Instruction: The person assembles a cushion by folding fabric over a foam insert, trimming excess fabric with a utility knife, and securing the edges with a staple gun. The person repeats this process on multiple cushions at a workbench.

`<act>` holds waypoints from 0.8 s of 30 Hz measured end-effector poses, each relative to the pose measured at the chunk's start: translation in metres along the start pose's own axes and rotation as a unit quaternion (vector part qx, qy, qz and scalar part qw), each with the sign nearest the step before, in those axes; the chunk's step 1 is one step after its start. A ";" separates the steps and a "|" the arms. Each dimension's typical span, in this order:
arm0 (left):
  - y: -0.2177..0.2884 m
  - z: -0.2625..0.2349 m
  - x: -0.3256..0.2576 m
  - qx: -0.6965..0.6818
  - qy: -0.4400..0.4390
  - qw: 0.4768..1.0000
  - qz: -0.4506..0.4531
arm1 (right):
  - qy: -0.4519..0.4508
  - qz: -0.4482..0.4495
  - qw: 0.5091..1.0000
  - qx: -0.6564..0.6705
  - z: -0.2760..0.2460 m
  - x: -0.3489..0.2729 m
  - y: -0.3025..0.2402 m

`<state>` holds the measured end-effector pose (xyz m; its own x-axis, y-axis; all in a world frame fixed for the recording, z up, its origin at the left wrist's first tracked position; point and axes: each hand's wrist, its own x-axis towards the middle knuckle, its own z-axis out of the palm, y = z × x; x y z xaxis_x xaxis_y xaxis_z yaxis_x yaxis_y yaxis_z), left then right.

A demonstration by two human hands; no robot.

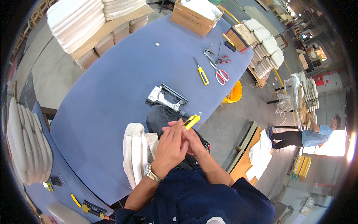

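Note:
My hands meet above my lap at the near edge of the blue padded table [112,86]. A yellow utility knife [191,122] sticks up from between them, angled to the upper right. My right hand [194,143] grips it, its fingers partly covered by my other hand. My left hand [170,145], with a metal watch at the wrist, lies over the right one, fingers fairly straight and close to the knife. Just beyond, a silver staple gun [158,97] rests on the table. Beside my left forearm stand pale cushion pads [136,149].
A yellow screwdriver [203,75], red-handled scissors [221,77] and pliers [223,59] lie farther right. A cardboard box [194,18] occupies the far end. Below the right edge is a yellow bucket [235,92]. Cushion stacks [76,24] flank the table; another person [315,136] stands at right.

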<state>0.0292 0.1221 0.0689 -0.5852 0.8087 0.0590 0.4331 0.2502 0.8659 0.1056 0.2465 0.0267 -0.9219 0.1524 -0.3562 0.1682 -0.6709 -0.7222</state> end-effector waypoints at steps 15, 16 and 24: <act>0.146 -0.187 -0.120 -0.110 0.191 0.916 0.336 | 0.305 -0.216 0.543 -0.752 -0.256 0.136 -0.045; 0.147 -0.185 -0.128 -0.098 0.201 0.917 0.329 | 0.272 -0.213 0.593 -0.727 -0.224 0.147 -0.043; -0.002 -0.158 -0.236 0.060 0.407 0.894 -0.178 | 0.076 0.001 0.659 -0.748 -0.134 0.215 0.027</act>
<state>0.0585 -0.1537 0.1321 -0.9845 0.0242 0.1736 0.1616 0.5095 0.8452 -0.0416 0.3588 -0.1488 -0.8946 0.3005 -0.3309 0.4305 0.7781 -0.4574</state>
